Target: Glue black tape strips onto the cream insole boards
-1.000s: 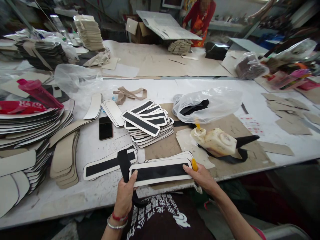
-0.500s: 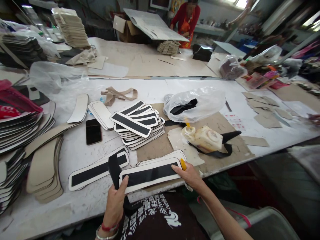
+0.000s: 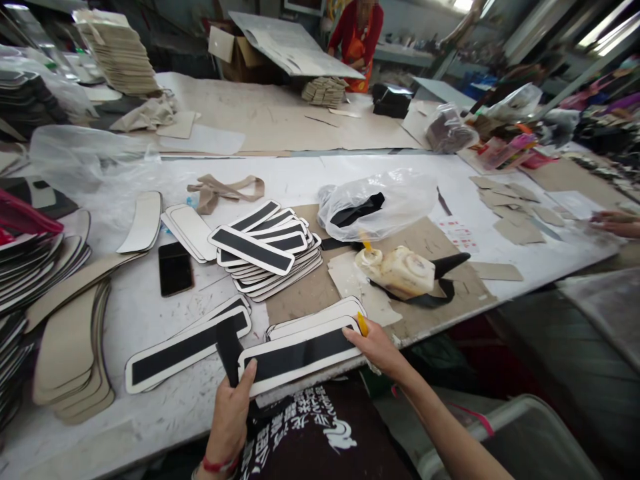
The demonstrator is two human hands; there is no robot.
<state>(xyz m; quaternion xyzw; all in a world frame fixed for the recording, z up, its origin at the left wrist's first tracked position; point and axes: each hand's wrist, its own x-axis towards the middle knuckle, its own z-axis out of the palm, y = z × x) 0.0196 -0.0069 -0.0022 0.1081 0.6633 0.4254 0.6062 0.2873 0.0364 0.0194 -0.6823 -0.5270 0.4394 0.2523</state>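
Note:
My left hand (image 3: 229, 415) is closed on the near-left end of a long white rounded panel (image 3: 270, 385) with a black strip down its middle. A loose black strip (image 3: 229, 343) stands up beside the left thumb and seems to be held in that hand too. At the panel's other end, my right hand (image 3: 377, 347) pinches the corner with its thumb on top. A small yellow tool tip (image 3: 362, 324) sticks out of that hand; the rest of it is hidden. Behind lie more white panels (image 3: 320, 315). To the left rests another black-striped panel (image 3: 187, 350).
Beyond my hands is a pile of striped panels (image 3: 270, 267), with a phone (image 3: 175, 269) on its left. A stained plastic bottle (image 3: 400, 272) lies on cardboard, near a clear bag (image 3: 395, 200). Stacked beige pieces (image 3: 70, 350) stand left. A person in red (image 3: 356, 37) is across the table.
The view has shifted slightly, so the table things sit a little further left. Both hands keep their hold on the panel, and the loose black strip leans about the same way.

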